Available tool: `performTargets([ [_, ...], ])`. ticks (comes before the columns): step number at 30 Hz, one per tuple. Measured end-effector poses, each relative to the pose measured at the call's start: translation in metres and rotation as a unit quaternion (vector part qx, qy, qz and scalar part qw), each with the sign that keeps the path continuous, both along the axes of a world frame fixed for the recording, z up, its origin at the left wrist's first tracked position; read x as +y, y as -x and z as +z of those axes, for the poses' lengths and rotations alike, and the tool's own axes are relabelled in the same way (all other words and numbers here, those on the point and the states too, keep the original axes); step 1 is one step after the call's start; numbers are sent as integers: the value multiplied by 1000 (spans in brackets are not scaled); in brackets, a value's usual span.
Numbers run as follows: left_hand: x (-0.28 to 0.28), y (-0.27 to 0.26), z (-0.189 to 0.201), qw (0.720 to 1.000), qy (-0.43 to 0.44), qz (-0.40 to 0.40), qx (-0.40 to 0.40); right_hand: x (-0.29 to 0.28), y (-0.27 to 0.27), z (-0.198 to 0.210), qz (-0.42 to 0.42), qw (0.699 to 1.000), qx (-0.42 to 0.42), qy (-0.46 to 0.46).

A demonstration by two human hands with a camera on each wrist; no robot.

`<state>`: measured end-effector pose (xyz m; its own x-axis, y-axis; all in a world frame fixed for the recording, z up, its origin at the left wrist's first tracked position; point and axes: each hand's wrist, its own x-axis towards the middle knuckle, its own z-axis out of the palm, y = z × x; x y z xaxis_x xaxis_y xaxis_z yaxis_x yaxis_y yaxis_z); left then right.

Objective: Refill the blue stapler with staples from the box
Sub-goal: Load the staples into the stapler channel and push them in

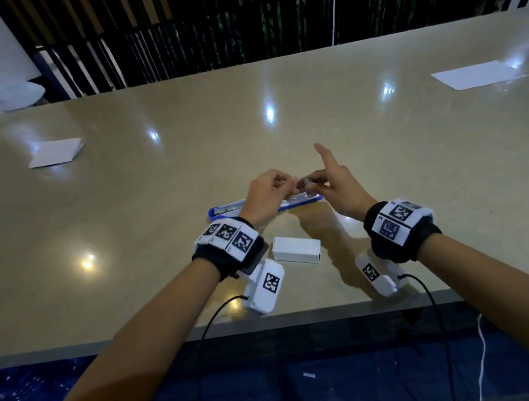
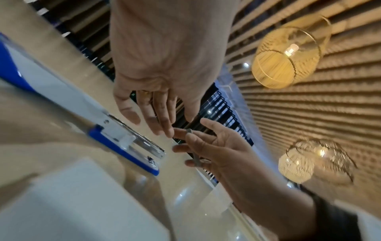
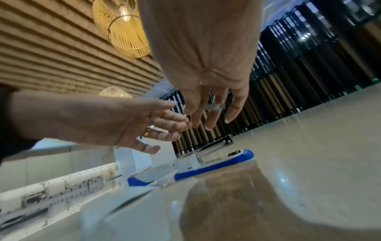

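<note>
- Right hand (image 1: 337,185) pinches staple strip (image 2: 194,147), index finger raised.
- Left hand (image 1: 264,197) beside it, fingers loosely extended, holding nothing.
- Blue stapler (image 1: 223,211) lies opened flat on surface (image 1: 387,153); white staple box (image 1: 296,249) near it.

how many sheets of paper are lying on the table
2. One paper lies far back on the left of the table; the other paper lies far back on the right. More may sit outside the view.
</note>
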<state>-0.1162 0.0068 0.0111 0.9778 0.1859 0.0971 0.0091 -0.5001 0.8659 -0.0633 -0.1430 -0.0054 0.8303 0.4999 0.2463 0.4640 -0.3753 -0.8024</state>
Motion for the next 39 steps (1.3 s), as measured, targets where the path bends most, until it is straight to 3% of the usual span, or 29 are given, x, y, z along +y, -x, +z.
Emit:
performTargets([
  [7,-5,-18,2,974,204,61,81,8,-3,-5,25,997,-65,29],
  [10,-1,-20,-1,969,226,59,87,6,-5,-5,35,997,-69,3],
  [13,5,-22,-3,970,209,99,75,3,-11,-4,-2,989,-145,0],
  [17,11,-25,-11,967,216,108,81,3,-19,-4,17,974,-215,64],
  [20,13,-25,-19,989,116,89,33,4,-28,-5,-3,973,-213,90],
  [22,20,-25,-24,997,-38,72,-10,5,-35,-6,-13,975,-195,106],
  [24,31,-26,-28,979,-200,43,-12,7,-42,-6,-10,976,-175,126],
  [26,38,-27,-31,956,-291,28,26,10,-46,-5,-4,977,-155,148],
  [39,40,-27,-29,964,-259,23,49,21,-53,4,26,973,-101,206],
])
